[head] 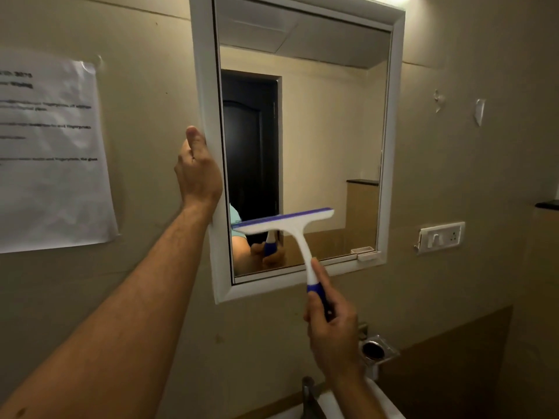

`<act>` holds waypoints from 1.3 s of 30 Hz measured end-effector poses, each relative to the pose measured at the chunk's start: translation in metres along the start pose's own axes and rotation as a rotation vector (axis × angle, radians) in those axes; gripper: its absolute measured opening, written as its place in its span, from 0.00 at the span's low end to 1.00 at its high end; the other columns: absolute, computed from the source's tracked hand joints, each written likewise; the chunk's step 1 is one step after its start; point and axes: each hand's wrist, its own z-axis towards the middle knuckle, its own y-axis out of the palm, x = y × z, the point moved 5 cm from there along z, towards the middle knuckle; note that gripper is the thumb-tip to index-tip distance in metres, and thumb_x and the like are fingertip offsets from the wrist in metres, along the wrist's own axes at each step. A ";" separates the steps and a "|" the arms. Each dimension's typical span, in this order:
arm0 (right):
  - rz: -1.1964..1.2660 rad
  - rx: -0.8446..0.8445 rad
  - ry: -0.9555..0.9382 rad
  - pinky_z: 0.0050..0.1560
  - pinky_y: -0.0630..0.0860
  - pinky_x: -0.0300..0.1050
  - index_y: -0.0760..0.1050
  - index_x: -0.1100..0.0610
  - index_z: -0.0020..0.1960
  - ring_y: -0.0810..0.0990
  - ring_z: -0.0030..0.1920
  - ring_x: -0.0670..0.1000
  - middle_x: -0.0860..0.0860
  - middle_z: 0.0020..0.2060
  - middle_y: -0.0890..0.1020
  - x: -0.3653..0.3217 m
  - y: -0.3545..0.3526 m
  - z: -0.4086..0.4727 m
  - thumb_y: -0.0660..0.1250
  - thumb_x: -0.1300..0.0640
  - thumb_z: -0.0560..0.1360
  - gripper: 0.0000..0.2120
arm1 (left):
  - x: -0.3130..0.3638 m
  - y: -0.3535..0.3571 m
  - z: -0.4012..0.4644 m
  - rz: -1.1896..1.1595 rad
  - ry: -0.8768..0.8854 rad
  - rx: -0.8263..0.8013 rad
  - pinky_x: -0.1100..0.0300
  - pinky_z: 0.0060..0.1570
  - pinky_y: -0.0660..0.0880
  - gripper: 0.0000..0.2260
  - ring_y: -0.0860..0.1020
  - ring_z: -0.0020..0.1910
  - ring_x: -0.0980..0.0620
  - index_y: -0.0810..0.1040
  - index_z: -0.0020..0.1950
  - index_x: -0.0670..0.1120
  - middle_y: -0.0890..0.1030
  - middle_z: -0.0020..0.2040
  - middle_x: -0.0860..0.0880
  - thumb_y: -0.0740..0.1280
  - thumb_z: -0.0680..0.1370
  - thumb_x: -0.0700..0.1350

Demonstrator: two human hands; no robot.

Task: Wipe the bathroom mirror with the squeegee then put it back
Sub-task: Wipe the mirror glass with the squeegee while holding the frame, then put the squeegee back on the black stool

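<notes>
Paper [51,152] hangs on the wall at far left. Left hand [196,170] curls round the left edge of the mirror [317,131] frame at centre. Squeegee [290,228] lies on the lower glass, blade slightly tilted; right hand [332,331], lower centre, grips its blue handle. Switch [441,237] sits at right.

paper sheet [51,152] left of mirror [302,131], switch plate [441,236] right
</notes>
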 end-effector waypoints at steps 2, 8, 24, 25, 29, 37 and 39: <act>0.023 0.011 0.012 0.29 0.74 0.38 0.71 0.29 0.63 0.74 0.29 0.47 0.44 0.36 0.81 0.010 0.007 -0.014 0.62 0.61 0.78 0.27 | 0.001 -0.001 0.000 0.011 0.003 0.005 0.59 0.63 0.64 0.25 0.70 0.67 0.45 0.70 0.70 0.41 0.73 0.67 0.41 0.45 0.84 0.54; -0.015 0.053 0.040 0.30 0.75 0.37 0.71 0.27 0.62 0.76 0.30 0.46 0.44 0.43 0.83 0.037 0.005 -0.040 0.64 0.64 0.76 0.31 | 0.003 -0.001 -0.003 0.030 0.014 -0.007 0.62 0.64 0.63 0.24 0.68 0.69 0.48 0.68 0.72 0.43 0.72 0.70 0.44 0.45 0.84 0.54; -0.024 0.049 0.173 0.49 0.76 0.28 0.72 0.30 0.63 0.78 0.53 0.33 0.21 0.52 0.76 0.035 0.000 -0.059 0.65 0.67 0.76 0.32 | -0.002 0.003 0.002 0.059 0.012 0.008 0.57 0.67 0.64 0.26 0.69 0.68 0.46 0.70 0.71 0.43 0.73 0.68 0.43 0.44 0.84 0.55; -0.016 0.049 0.180 0.50 0.76 0.30 0.73 0.32 0.63 0.79 0.53 0.34 0.22 0.53 0.77 0.036 -0.001 -0.059 0.65 0.67 0.76 0.31 | -0.003 0.003 0.002 0.062 0.013 0.010 0.58 0.67 0.63 0.26 0.69 0.69 0.46 0.69 0.71 0.43 0.72 0.69 0.43 0.44 0.84 0.55; 0.047 0.034 0.220 0.40 0.79 0.41 0.75 0.32 0.62 0.79 0.37 0.49 0.45 0.43 0.84 0.039 -0.004 -0.055 0.65 0.63 0.77 0.26 | -0.003 0.003 0.002 0.066 0.014 0.022 0.59 0.64 0.63 0.25 0.69 0.68 0.46 0.70 0.70 0.42 0.73 0.69 0.43 0.44 0.84 0.55; 0.162 0.066 0.154 0.29 0.71 0.42 0.73 0.34 0.65 0.70 0.30 0.51 0.53 0.31 0.76 0.018 -0.009 -0.024 0.61 0.60 0.79 0.24 | -0.007 0.005 0.006 0.042 0.031 0.021 0.59 0.65 0.63 0.25 0.68 0.69 0.46 0.69 0.71 0.43 0.72 0.69 0.43 0.45 0.84 0.55; 0.145 0.055 0.160 0.28 0.71 0.41 0.72 0.33 0.65 0.69 0.30 0.51 0.54 0.32 0.76 0.016 -0.002 -0.028 0.61 0.59 0.79 0.23 | -0.007 0.005 0.007 0.034 0.035 -0.004 0.64 0.63 0.63 0.24 0.68 0.69 0.48 0.68 0.72 0.43 0.72 0.70 0.44 0.45 0.84 0.54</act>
